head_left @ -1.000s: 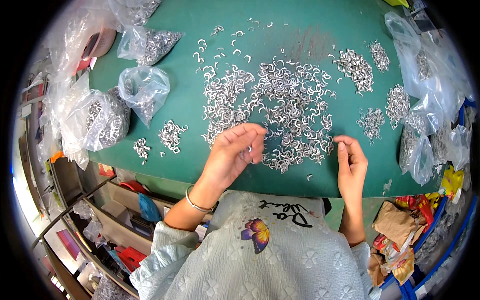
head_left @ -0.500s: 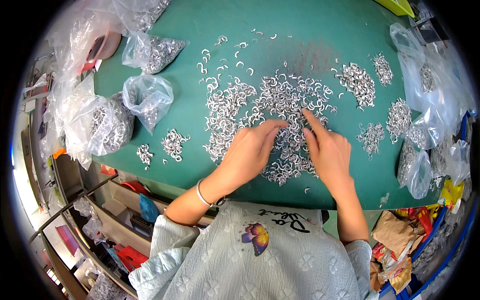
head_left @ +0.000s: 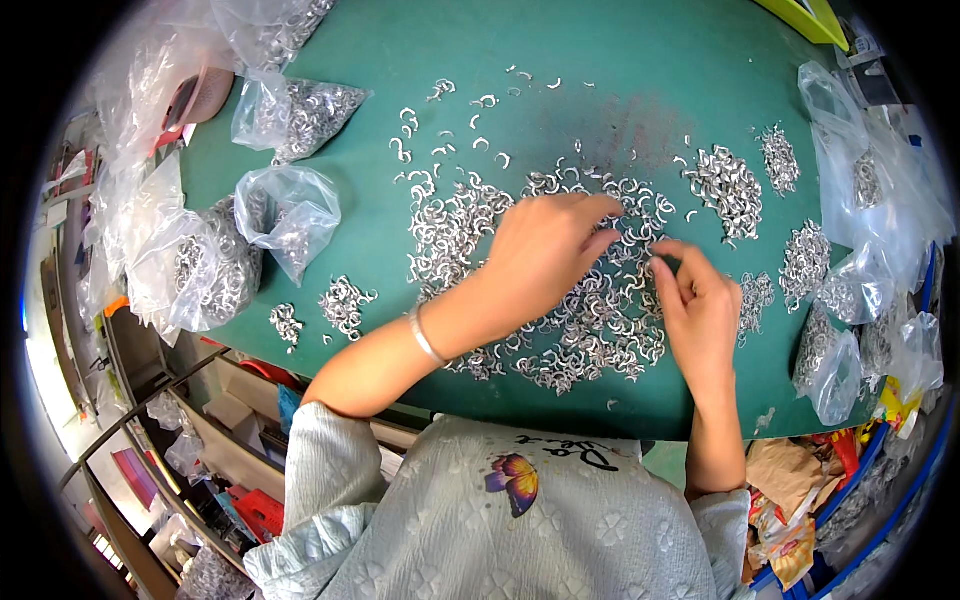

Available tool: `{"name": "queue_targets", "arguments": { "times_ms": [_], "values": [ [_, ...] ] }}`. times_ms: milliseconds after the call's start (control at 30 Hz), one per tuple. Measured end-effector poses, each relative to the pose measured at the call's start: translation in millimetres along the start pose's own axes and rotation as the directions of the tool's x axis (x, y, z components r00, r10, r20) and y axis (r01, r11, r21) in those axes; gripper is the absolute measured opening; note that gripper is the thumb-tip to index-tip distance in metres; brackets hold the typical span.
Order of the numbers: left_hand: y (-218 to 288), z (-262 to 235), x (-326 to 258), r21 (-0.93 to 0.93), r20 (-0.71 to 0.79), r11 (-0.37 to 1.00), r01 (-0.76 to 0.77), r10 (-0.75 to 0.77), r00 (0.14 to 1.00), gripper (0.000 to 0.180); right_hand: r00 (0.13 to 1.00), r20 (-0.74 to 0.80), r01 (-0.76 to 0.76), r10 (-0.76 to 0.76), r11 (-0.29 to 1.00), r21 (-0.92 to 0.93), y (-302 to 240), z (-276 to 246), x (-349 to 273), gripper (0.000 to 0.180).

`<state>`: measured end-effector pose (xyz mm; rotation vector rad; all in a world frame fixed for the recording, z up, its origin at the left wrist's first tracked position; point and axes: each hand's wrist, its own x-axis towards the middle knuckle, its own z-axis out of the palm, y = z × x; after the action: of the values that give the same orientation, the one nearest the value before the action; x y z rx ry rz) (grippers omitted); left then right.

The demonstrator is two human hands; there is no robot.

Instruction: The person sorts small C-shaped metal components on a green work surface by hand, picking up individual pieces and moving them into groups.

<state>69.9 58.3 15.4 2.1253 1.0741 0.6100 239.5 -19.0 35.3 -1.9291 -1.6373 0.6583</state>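
Seen from above, a person sits at a green table (head_left: pixel 620 60) and works through a wide heap (head_left: pixel 560 300) of small curved silver metal clips spread over its middle. The left hand (head_left: pixel 545 250) lies palm down on the heap, fingers loosely together and stretched forward over the clips, the thumb tucked toward the right; whether it pinches a clip underneath cannot be told. A thin bracelet (head_left: pixel 428 335) circles that wrist. The right hand (head_left: pixel 700 305) rests at the heap's right edge, just beside the left fingertips, its fingers curled narrowly inward as if holding one or a few clips, though none shows clearly between them. Judging from the layout, the sorting looks partly done: several small separate piles (head_left: pixel 728 185) lie to the right of the heap, and two more little piles (head_left: pixel 340 305) sit near the table's front left, while the big heap in the middle remains large and loose, so much appears left to go through. Stray single clips (head_left: pixel 470 110) are scattered beyond the heap toward the far side. Clear plastic bags (head_left: pixel 290 210) holding more clips lie along the left side, and other bags on the right (head_left: pixel 870 170) crowd that table edge. Below the table, shelves (head_left: pixel 200 420) with oddments show at lower left.
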Motion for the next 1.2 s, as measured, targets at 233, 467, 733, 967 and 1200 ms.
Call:
{"name": "queue_targets", "arguments": {
  "times_ms": [233,467,733,967,1200],
  "values": [
    [-9,19,23,0.150,0.049,0.983,-0.102,0.096,0.994,0.015,0.998,-0.068,-0.011,0.012,1.000,0.025,13,10,12,0.008],
    [-16,-27,14,-0.832,0.519,0.070,0.550,-0.249,0.818,0.014,0.991,0.014,-0.123,0.130,0.893,0.434,17,10,15,0.011],
    [-29,-28,-4,-0.900,0.394,-0.313,0.302,-0.295,0.870,0.027,0.987,0.057,0.153,-0.151,0.988,-0.019,-4,30,48,0.016],
    [-20,-31,-14,-0.887,0.412,0.054,0.459,-0.357,0.838,0.025,0.957,-0.005,0.288,-0.289,0.954,-0.086,0,38,53,0.009],
    [-20,-35,-24,-0.860,0.429,0.103,0.500,-0.388,0.816,0.022,0.971,-0.022,0.239,-0.239,0.971,-0.018,2,35,50,0.008]
  ]
}}
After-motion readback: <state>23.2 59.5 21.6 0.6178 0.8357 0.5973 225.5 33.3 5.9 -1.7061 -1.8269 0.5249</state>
